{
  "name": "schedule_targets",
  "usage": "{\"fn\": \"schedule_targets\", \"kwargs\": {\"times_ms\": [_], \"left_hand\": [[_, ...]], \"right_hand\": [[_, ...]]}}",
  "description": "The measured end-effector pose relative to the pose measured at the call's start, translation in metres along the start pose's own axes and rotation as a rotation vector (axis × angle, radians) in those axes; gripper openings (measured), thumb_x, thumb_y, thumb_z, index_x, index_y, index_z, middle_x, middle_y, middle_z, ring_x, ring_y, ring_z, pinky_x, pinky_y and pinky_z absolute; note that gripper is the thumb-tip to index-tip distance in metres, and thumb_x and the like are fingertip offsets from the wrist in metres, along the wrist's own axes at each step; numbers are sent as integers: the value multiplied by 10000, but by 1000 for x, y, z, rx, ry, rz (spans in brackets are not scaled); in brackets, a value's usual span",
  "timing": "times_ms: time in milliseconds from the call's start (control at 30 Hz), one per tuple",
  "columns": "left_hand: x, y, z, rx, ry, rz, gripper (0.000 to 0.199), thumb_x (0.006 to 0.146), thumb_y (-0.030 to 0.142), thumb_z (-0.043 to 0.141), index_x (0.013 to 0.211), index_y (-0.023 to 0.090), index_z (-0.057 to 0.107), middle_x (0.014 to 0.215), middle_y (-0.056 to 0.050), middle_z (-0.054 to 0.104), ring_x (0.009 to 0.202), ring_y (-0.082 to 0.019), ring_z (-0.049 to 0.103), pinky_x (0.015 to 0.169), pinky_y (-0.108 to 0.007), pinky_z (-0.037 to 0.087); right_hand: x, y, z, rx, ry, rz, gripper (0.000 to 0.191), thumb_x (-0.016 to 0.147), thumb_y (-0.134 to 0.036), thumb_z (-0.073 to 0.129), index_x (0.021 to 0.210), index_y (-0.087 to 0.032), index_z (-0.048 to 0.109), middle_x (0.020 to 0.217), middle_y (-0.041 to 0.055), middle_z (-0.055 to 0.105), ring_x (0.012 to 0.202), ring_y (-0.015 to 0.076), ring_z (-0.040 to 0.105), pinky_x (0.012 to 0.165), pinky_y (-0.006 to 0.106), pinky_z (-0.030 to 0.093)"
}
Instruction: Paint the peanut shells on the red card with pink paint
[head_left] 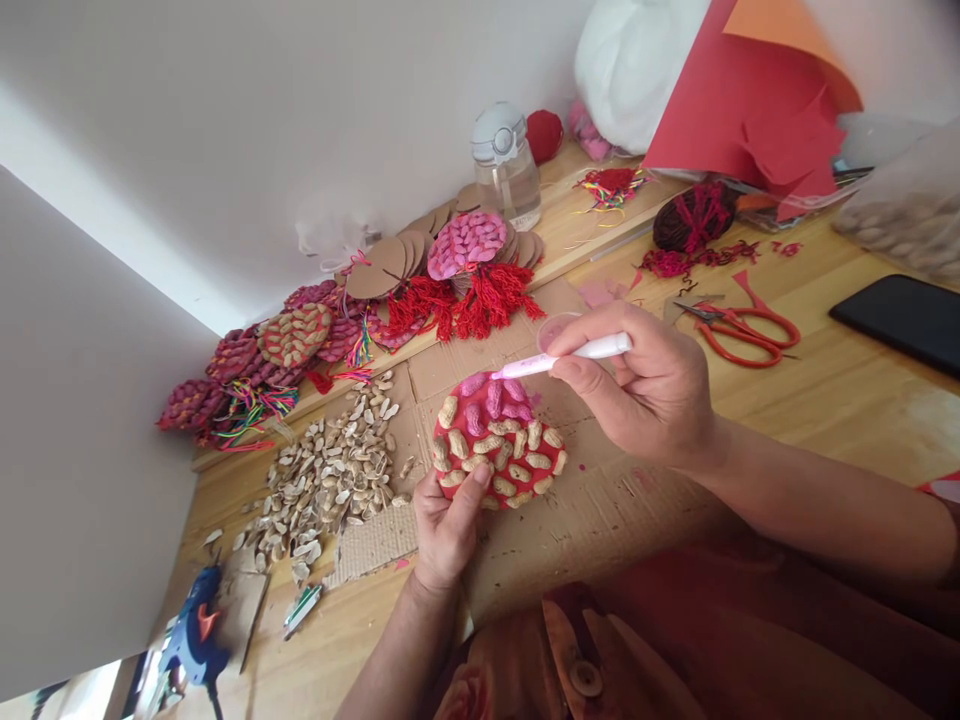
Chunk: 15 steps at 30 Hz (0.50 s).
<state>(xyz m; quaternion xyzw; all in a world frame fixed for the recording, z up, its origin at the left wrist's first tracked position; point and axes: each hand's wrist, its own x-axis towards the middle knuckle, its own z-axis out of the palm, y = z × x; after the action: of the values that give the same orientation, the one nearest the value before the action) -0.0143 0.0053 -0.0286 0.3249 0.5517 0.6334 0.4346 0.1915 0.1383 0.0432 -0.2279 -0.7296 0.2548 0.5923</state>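
Note:
My left hand [448, 525] grips the lower left edge of a round red disc [491, 440] covered with peanut shells, thumb on top. Several shells near its far edge are pink; the others are natural tan. Between the thumb and fingers of my right hand [645, 385] is a white marker [574, 355] with a pink tip. Its tip is at the pink shells on the disc's far side. Just behind my right fingers is a small round dish [557, 330] with a pinkish look, partly hidden. Cardboard [600, 510] lies under the disc.
Loose shells [330, 475] are heaped on the left, near a blue glue gun [196, 630]. Finished-looking peanut discs [292, 335] and a water bottle [506, 170] line the back. Orange-handled scissors [750, 325] and a black phone [900, 318] lie on the right.

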Motion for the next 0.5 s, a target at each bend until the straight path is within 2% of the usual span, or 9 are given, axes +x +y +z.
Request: {"fn": "schedule_targets", "kwargs": {"times_ms": [133, 300, 500], "left_hand": [[-1, 0, -1, 16, -4, 7, 334, 773, 404, 938, 994, 182, 821, 908, -75, 838, 934, -292, 805, 885, -392, 644], [-1, 0, -2, -4, -4, -10, 331, 792, 406, 927, 1011, 183, 819, 917, -76, 835, 948, -294, 803, 882, -394, 645], [-1, 0, -1, -18, -8, -29, 387, 772, 405, 943, 1064, 187, 812, 945, -86, 837, 959, -309, 805, 873, -408, 653]], "right_hand": [[0, -3, 0, -38, -28, -62, 99, 958, -211, 730, 1049, -227, 694, 968, -10, 781, 862, 136, 725, 833, 289, 554], [0, -1, 1, -48, -19, -46, 101, 962, -215, 722, 1059, -220, 694, 984, 10, 782, 926, 171, 735, 885, 331, 556], [1, -4, 0, -58, -30, -73, 89, 961, -223, 728, 1042, -232, 692, 951, -16, 783, 856, 139, 728, 828, 293, 559]]}}
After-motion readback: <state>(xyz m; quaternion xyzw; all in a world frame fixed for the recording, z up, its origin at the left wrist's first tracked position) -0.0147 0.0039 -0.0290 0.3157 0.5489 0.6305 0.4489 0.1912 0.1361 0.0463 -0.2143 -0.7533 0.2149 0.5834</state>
